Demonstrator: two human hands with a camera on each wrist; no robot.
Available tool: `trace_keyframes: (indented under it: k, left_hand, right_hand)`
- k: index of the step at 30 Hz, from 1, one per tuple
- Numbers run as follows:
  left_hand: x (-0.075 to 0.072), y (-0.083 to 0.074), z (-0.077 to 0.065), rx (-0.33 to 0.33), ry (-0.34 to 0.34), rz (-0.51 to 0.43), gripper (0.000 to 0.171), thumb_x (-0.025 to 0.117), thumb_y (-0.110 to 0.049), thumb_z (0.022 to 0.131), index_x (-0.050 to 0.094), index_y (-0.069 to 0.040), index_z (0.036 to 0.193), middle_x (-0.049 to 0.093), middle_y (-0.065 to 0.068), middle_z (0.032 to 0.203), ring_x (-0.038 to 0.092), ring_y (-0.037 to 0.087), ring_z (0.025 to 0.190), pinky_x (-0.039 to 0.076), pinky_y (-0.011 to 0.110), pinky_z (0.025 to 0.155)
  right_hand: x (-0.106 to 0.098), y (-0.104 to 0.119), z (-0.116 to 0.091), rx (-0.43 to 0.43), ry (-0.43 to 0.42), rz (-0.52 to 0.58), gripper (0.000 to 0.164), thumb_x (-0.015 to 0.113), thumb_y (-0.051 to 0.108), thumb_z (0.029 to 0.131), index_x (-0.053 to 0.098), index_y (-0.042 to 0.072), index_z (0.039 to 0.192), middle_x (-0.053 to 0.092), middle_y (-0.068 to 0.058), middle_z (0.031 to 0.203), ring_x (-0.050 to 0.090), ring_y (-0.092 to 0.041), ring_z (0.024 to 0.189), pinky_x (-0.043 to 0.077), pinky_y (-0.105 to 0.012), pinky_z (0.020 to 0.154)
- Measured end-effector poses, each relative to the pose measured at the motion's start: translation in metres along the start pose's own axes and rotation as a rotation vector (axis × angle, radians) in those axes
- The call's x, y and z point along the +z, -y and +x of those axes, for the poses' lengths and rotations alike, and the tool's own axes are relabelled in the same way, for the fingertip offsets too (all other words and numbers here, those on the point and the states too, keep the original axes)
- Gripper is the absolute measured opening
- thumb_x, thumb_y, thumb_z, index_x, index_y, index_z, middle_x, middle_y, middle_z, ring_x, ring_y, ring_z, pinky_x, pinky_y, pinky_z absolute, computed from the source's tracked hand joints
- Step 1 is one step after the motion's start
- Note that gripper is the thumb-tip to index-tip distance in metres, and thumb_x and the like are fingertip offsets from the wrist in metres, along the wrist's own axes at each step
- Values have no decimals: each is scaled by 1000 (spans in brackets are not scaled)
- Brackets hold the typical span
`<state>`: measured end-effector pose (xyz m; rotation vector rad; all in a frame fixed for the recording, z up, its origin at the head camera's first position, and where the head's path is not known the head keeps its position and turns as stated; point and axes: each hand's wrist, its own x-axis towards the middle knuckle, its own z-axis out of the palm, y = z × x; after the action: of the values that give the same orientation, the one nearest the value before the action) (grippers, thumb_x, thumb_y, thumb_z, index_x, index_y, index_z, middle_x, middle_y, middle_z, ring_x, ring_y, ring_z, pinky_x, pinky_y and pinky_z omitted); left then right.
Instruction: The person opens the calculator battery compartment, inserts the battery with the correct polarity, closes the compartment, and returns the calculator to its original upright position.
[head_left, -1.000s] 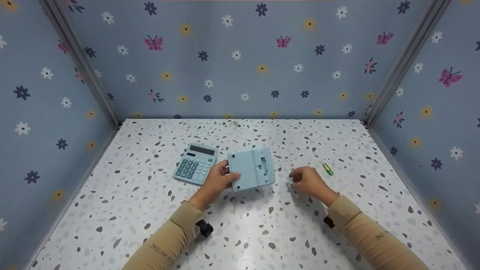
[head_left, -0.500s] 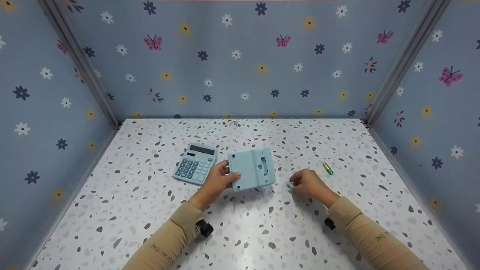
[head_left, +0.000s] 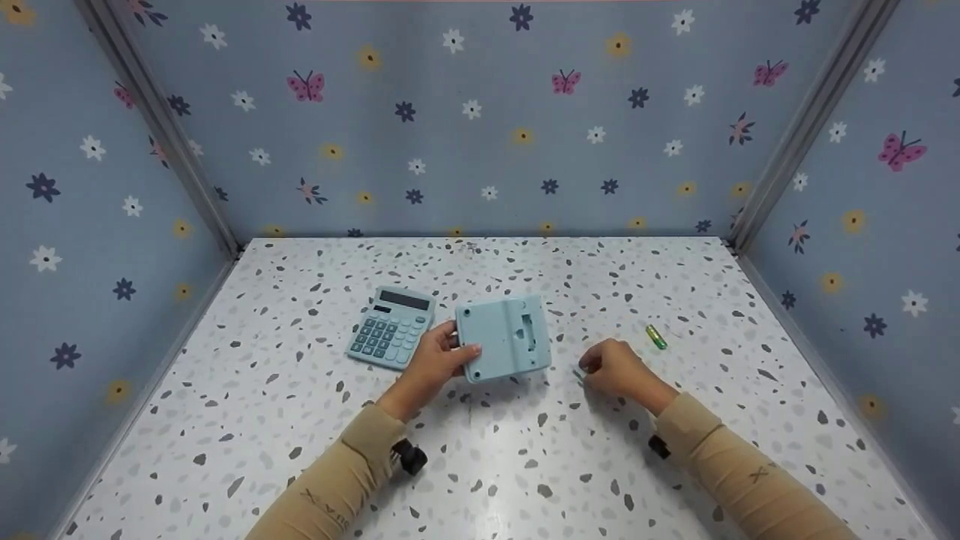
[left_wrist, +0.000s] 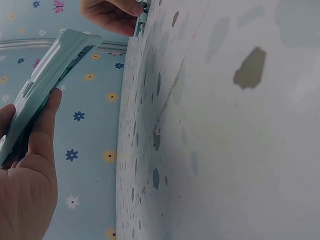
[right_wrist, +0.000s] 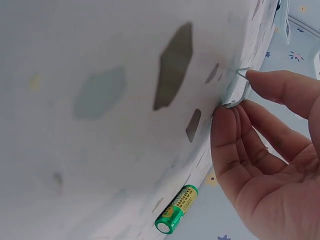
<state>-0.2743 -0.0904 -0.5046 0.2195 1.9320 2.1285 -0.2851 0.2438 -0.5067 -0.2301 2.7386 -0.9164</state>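
My left hand (head_left: 429,369) grips a light-blue calculator (head_left: 491,341) by its left edge, back side up and raised off the table, thumb on the back. An uncovered battery compartment (head_left: 529,332) shows near its right end; I see no battery in it. To the right, my right hand (head_left: 621,369) pinches a small light-blue piece that looks like the battery cover (right_wrist: 235,92), low at the tabletop. Fingers hide much of it. A green-and-yellow battery (head_left: 655,337) lies on the table beyond the right hand, and the right wrist view shows it too.
A second light-blue calculator (head_left: 391,328) lies face up on the speckled white table (head_left: 300,442), just left of the held one. Flower-patterned panels (head_left: 480,120) enclose the table at the back and both sides.
My right hand has shifted slightly toward me with the small blue piece, which shows a little more now. The left hand and its calculator have stayed in place.
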Motion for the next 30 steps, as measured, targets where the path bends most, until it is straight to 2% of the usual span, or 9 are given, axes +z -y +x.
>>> trace_keyframes:
  k: [7, 15, 24, 30]
  left_hand:
    - [0, 0, -1, 0, -11, 7, 54, 67, -2, 104, 51, 1, 155, 71, 26, 138, 76, 31, 117, 66, 42, 97]
    - [-1, -1, -3, 19, 1, 0, 53, 67, -2, 104, 51, 2, 155, 70, 27, 138, 77, 30, 116, 66, 43, 96]
    - [-2, 2, 0, 18, 14, 9, 55, 67, -4, 105, 50, 1, 157, 68, 28, 140, 75, 33, 120, 66, 44, 98]
    - [-1, 1, -1, 8, -3, -9, 53, 67, -2, 104, 52, 1, 154, 70, 27, 137, 76, 31, 117, 66, 43, 97]
  right_hand:
    - [0, -3, 2, 2, -9, 0, 31, 78, -2, 84, 80, -4, 115, 78, -11, 99, 68, -20, 86, 63, -38, 81]
    - [-11, 1, 1, 2, -6, 40, 34, 80, 4, 89, 77, -5, 123, 74, -13, 100, 64, -20, 84, 57, -31, 70]
    - [-24, 2, 4, -44, -66, 39, 35, 81, 8, 92, 76, -7, 124, 73, -15, 101, 64, -23, 89, 56, -33, 74]
    - [-31, 1, 2, -32, -127, 45, 39, 83, 13, 93, 75, -5, 126, 73, -14, 102, 65, -24, 89, 56, -34, 73]
